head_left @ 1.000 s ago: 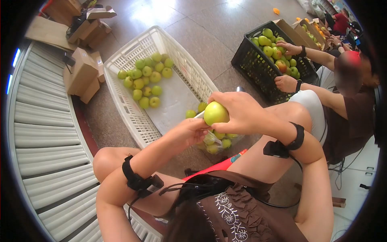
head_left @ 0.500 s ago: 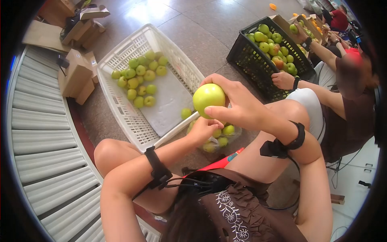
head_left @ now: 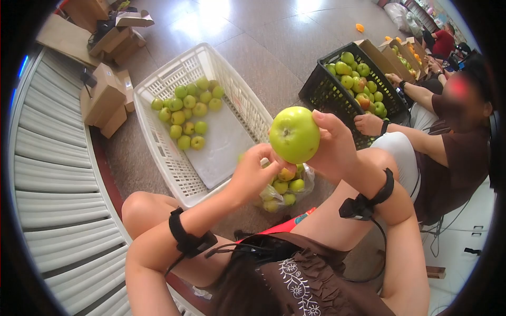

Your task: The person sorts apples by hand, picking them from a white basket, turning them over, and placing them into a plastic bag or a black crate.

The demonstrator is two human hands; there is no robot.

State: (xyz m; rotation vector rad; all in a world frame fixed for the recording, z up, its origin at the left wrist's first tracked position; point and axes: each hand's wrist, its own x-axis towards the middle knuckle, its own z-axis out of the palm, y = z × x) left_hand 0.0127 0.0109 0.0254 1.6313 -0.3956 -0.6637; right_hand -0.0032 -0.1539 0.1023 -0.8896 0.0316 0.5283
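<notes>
A green apple (head_left: 294, 136) is in my right hand (head_left: 340, 145), thumb along its upper right side and the other fingers largely behind it. Its dimpled end faces me. My left hand (head_left: 255, 171) is at the apple's lower left edge, fingers curled together with the thumb beneath; I cannot tell what, if anything, they pinch. Below both hands, a clear plastic bag (head_left: 305, 185) with several green apples rests against the white crate. Farther left, that white crate (head_left: 182, 192) holds many green apples, gathered toward its far left part.
A black crate (head_left: 321, 87) full of green and reddish apples stands right, beside a seated person (head_left: 448, 137) whose hand is at its side. Cardboard boxes (head_left: 103, 97) stand left, next to a white slatted surface (head_left: 63, 179). An orange fruit (head_left: 360, 27) lies on the floor.
The apple has turned so its dimpled end shows, and it is nearer to me. My left hand has moved up to its lower left edge. The other person's far hand has moved off an apple.
</notes>
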